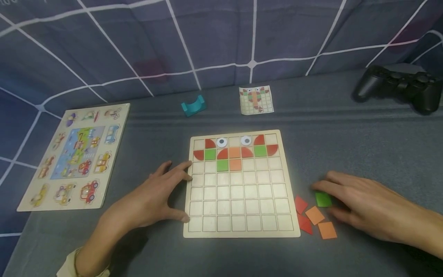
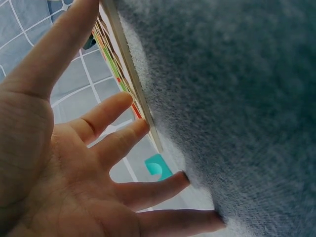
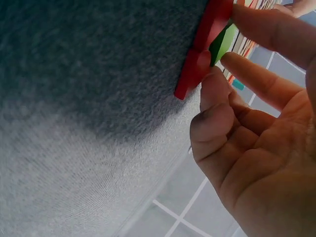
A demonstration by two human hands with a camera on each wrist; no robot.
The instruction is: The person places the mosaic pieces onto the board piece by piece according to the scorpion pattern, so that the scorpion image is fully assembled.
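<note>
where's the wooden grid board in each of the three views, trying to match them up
Head: the wooden grid board lies flat, low centre, between the left hand and right hand.
Left wrist: upper left of centre, nearly edge-on, a slanting strip.
Right wrist: upper right, a narrow, partly hidden sliver.
Shared landmark: the teal curved piece, visible in all three.
</note>
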